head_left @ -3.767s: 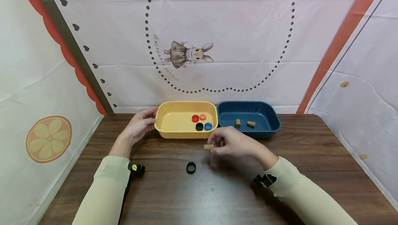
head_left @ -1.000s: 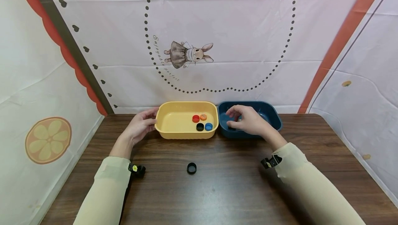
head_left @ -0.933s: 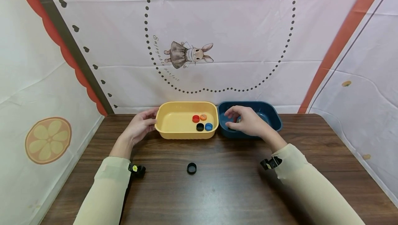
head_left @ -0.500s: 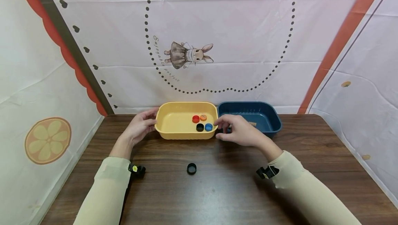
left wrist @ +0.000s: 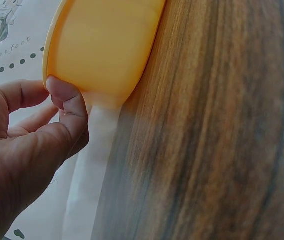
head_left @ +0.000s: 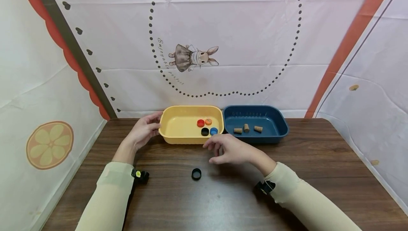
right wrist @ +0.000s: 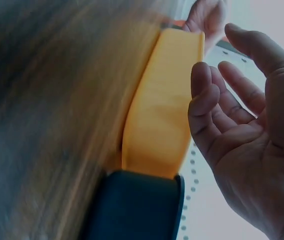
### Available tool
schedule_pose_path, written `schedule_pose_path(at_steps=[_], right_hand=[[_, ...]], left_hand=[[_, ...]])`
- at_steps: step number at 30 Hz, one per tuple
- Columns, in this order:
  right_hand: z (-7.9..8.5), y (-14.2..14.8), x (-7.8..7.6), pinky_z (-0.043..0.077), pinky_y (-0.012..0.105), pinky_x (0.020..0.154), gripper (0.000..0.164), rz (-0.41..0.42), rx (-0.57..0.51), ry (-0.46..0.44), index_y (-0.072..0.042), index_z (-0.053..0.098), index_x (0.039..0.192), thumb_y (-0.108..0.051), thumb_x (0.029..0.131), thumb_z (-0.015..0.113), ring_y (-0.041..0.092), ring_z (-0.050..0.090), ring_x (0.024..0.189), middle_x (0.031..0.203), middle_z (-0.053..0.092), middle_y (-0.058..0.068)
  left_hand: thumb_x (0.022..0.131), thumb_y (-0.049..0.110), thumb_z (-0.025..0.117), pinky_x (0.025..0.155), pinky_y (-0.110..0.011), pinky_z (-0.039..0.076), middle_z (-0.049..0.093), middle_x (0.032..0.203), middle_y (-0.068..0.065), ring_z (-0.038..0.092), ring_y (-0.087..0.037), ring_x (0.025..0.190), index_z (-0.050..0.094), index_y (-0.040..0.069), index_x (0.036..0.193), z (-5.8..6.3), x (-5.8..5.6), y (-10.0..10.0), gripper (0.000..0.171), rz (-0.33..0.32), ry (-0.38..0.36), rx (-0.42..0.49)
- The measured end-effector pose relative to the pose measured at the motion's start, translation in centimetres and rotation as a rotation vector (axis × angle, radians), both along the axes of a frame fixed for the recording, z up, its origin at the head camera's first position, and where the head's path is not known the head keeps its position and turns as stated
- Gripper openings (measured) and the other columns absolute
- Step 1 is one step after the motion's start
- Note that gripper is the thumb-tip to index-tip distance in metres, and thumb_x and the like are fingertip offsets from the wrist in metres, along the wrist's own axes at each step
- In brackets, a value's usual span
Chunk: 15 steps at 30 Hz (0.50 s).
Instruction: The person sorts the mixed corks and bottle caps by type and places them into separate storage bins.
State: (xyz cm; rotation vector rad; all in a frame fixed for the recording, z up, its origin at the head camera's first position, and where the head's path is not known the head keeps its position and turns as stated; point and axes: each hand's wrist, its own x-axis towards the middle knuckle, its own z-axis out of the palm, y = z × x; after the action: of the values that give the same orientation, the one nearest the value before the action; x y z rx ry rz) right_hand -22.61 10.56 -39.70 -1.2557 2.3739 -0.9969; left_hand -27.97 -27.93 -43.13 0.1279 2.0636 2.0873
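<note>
My left hand (head_left: 143,131) holds the left end of the yellow bin (head_left: 169,140), with thumb and fingers at its rim in the left wrist view. Inside that bin lie a red bottle cap (head_left: 200,123), an orange cap (head_left: 208,122), a black cap (head_left: 205,131) and a blue cap (head_left: 214,131). My right hand (head_left: 234,148), fingers loosely bent and holding nothing, hovers in front of the two bins. Another black cap (head_left: 196,174) lies on the table, to the left of and nearer than the right hand. Three corks, one of them the leftmost cork (head_left: 237,130), lie in the blue bin (head_left: 272,139).
The yellow and blue bins stand side by side at the back of the brown wooden table (head_left: 178,202). Behind them hangs a white cloth (head_left: 255,46) printed with a rabbit and dots. Cloth walls also border both sides.
My right hand has set a cork down in the blue bin and moved back out, leftward and nearer, over the table. The left hand stays at the yellow bin.
</note>
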Motion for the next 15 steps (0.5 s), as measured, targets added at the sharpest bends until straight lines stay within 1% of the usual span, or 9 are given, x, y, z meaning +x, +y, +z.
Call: schedule_pose_path(at_steps=[4, 11, 15], right_hand=[[-0.4, -0.6, 0.2, 0.06, 0.035, 0.079, 0.047, 0.045, 0.007, -0.035, -0.006, 0.067, 0.136, -0.02, 0.094, 0.083, 0.017, 0.068, 0.09, 0.121, 0.069, 0.011], [-1.0, -1.4, 0.2, 0.061, 0.038, 0.083, 0.049, 0.102, 0.003, -0.099, -0.004, 0.064, 0.138, -0.017, 0.094, 0.083, 0.012, 0.068, 0.088, 0.124, 0.067, 0.013], [-1.4, -1.8, 0.1, 0.06, 0.032, 0.08, 0.049, 0.126, 0.013, -0.121, -0.003, 0.064, 0.138, -0.015, 0.094, 0.083, 0.012, 0.067, 0.087, 0.121, 0.067, 0.014]], left_hand=[[0.106, -0.007, 0.051, 0.081, -0.026, 0.056, 0.04, 0.145, -0.025, 0.059, -0.028, 0.108, 0.033, 0.002, 0.165, 0.0, 0.0, 0.0, 0.063, 0.0, 0.002, -0.004], [0.106, -0.007, 0.05, 0.08, -0.026, 0.055, 0.039, 0.143, -0.024, 0.058, -0.025, 0.106, 0.032, 0.001, 0.165, -0.1, 0.1, 0.0, 0.063, -0.001, 0.005, 0.0], [0.106, -0.007, 0.05, 0.079, -0.026, 0.055, 0.04, 0.142, -0.024, 0.058, -0.024, 0.105, 0.032, 0.001, 0.165, -0.1, 0.1, 0.0, 0.063, -0.001, 0.009, -0.001]])
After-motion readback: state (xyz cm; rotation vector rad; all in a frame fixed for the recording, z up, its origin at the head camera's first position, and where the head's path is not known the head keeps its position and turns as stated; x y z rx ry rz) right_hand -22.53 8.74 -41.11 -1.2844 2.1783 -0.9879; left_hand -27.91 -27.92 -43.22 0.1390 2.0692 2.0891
